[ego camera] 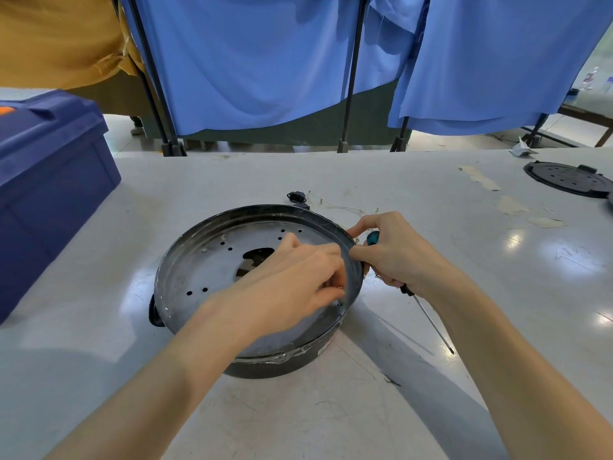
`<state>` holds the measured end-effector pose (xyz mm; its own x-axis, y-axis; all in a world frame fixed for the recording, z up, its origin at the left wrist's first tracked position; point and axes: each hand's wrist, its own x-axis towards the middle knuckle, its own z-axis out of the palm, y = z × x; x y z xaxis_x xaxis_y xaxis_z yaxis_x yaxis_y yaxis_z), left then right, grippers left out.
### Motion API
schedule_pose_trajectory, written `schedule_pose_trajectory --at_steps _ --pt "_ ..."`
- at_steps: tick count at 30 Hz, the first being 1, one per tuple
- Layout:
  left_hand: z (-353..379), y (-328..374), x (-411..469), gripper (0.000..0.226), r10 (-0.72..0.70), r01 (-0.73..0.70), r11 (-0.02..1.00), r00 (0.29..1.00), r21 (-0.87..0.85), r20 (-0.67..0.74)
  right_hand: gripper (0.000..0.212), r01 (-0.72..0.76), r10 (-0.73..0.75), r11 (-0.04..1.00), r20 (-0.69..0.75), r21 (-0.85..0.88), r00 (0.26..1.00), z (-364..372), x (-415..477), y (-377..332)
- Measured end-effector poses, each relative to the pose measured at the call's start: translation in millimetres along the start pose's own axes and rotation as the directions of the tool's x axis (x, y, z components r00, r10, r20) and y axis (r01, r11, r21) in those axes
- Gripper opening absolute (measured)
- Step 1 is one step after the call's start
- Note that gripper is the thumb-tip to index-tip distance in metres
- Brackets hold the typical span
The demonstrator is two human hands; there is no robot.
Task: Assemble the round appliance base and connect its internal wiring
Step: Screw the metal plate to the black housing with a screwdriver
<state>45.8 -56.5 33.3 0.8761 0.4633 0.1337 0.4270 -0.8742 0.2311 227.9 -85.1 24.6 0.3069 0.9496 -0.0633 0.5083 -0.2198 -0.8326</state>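
— What lies right under the hands?

— A glossy, pale grey table top [298, 419], scuffed and streaked with glare. Toward the upper right, torn strips of beige tape [481, 177] stick to it, and a black round perforated cover [564, 180] lies at the right edge of the frame. At the left edge stands a dark blue plastic crate [49, 180]. Beyond the table's far edge, across the top of the frame, blue cloth curtains [265, 61] hang on black poles. A mustard-yellow cloth [56, 38] fills the upper left corner.

— And the hands themselves?

— Both come in from the bottom of the frame on bare forearms. The left hand [298, 280] lies back-up just right of centre, its fingers curled and their tips bunched downward. Whether they pinch anything I cannot tell. The right hand [394, 250] grasps a screwdriver with a teal and black handle [372, 239]. Its lower fingers wrap the handle, and the thin metal shaft slants toward the lower right. Its thumb and forefinger reach out to the left.

— Where is the piece being worked on?

— The round black appliance base with a grey metal plate full of small holes [205, 270] sits on the table in the centre of the frame. The left hand is over the plate, its fingertips just inside the right rim. The right hand is just outside that same rim, thumb and forefinger touching it. Above the base in the frame, a small black power socket [296, 196] sits just behind the far rim. Thin white wires [341, 207] lie on the table there, trailing toward the right hand.
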Motion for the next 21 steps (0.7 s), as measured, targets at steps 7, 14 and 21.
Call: schedule_pose_trajectory --at_steps 7,14,21 --pt "6.4 -5.7 -0.2 0.010 0.013 -0.016 0.998 0.998 -0.059 -0.054 0.022 0.010 -0.010 1.000 -0.002 0.002 1.000 -0.1 -0.8 -0.2" --pt "5.0 -6.8 -1.0 0.020 0.029 -0.030 0.999 0.999 0.041 0.027 0.021 0.011 -0.011 0.999 0.016 -0.033 1.000 -2.2 1.2 1.4" --pt "4.2 -9.5 1.5 0.019 -0.026 0.027 0.999 0.999 -0.043 0.022 0.015 0.010 -0.008 0.998 0.041 -0.054 0.999 -6.7 -0.1 1.2"
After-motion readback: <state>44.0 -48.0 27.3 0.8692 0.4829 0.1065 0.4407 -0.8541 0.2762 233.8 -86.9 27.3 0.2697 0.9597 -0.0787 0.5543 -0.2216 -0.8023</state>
